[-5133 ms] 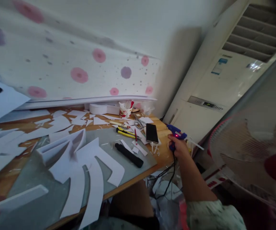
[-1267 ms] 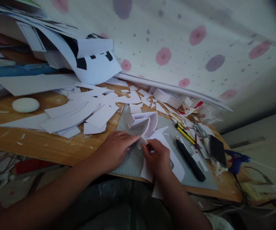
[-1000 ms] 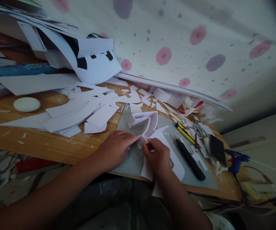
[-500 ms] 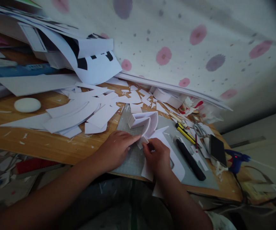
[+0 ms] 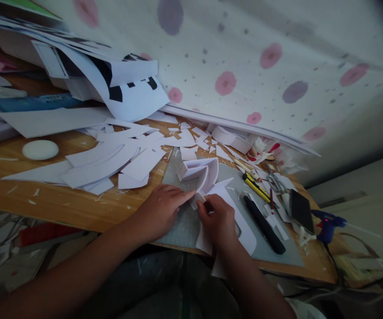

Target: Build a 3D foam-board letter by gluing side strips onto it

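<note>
A small white foam-board model with curved walls stands on a grey cutting mat near the table's front edge. My left hand lies on the mat with fingers stretched flat, its fingertips pressing the model's near left corner. My right hand is curled in a pinch at the model's near end, fingers closed on the edge of a white foam-board piece. A flat curved white cut-out lies under my right hand.
White offcuts cover the wooden table. Right of the mat lie a black knife handle, yellow cutters, scissors, a phone and a blue glue gun. A white oval sits left. Paper stacks are behind.
Five seconds ago my right hand held the glue gun at the table's right end. Since then both hands have settled on the model and stay nearly still; the view dipped slightly.
</note>
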Demonstrator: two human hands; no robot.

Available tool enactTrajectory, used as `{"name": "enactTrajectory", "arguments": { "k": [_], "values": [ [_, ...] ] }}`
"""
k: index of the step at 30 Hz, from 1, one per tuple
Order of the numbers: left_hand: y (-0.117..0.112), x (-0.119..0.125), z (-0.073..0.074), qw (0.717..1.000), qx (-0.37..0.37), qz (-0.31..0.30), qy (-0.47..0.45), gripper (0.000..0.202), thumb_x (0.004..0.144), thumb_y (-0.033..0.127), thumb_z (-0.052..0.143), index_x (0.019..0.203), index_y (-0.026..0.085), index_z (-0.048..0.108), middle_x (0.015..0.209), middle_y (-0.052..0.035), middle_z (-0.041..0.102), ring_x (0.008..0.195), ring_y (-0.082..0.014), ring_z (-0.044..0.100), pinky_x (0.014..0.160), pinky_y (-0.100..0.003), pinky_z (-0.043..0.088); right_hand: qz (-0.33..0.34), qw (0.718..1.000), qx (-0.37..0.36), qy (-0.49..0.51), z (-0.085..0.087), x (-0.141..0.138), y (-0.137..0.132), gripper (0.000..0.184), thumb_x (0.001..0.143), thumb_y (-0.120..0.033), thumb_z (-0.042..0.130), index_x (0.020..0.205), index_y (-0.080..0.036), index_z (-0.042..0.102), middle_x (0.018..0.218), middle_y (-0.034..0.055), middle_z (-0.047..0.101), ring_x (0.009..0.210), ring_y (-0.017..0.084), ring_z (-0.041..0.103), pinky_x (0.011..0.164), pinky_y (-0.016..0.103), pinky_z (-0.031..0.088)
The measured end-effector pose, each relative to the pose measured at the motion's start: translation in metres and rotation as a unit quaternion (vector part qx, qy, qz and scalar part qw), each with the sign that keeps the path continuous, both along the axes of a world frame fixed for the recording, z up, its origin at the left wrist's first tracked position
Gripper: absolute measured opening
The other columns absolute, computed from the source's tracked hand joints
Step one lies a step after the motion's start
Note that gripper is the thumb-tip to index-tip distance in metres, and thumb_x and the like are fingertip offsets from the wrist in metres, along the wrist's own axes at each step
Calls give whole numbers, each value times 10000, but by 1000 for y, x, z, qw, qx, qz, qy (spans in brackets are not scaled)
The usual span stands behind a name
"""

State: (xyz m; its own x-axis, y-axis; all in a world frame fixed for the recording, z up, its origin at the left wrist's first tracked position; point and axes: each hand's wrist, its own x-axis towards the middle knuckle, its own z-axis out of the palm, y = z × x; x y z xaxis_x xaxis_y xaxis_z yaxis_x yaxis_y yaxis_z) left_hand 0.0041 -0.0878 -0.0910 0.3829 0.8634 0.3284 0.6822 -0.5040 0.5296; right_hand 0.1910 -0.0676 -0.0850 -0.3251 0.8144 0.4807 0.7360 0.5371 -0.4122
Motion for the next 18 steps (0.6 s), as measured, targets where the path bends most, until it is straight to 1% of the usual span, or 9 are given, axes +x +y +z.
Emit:
{"name": "enactTrajectory", "arguments": {
  "k": [4, 11, 18],
  "values": [
    [0, 0, 0, 1000, 8, -4, -4, 597, 750, 26, 420, 1310, 216, 504, 1136, -80, 654, 1072, -246, 574, 948, -464, 434, 6, 1000, 4, 4, 1, -1, 0, 174, 810, -206, 520, 636, -202, 519, 590, -23, 531, 554, 119, 511, 541, 227, 369],
    [1, 0, -2, 1000, 21, -3, -10, 578, 756, 36, 422, 1292, 230, 516, 1126, -67, 664, 1060, -232, 584, 939, -435, 445, 17, 1000, 11, -6, 3, -1, 0, 165, 810, -196, 509, 646, -201, 527, 594, -24, 529, 556, 118, 510, 547, 228, 370],
    [2, 1, -2, 1000, 19, -7, -8, 642, 714, -2, 406, 1309, 223, 497, 1146, -71, 654, 1075, -233, 579, 950, -445, 438, 24, 1000, -2, -11, 3, 0, 0, 150, 823, -194, 511, 681, -194, 559, 622, -11, 546, 577, 127, 522, 565, 236, 378]
  ]
}}
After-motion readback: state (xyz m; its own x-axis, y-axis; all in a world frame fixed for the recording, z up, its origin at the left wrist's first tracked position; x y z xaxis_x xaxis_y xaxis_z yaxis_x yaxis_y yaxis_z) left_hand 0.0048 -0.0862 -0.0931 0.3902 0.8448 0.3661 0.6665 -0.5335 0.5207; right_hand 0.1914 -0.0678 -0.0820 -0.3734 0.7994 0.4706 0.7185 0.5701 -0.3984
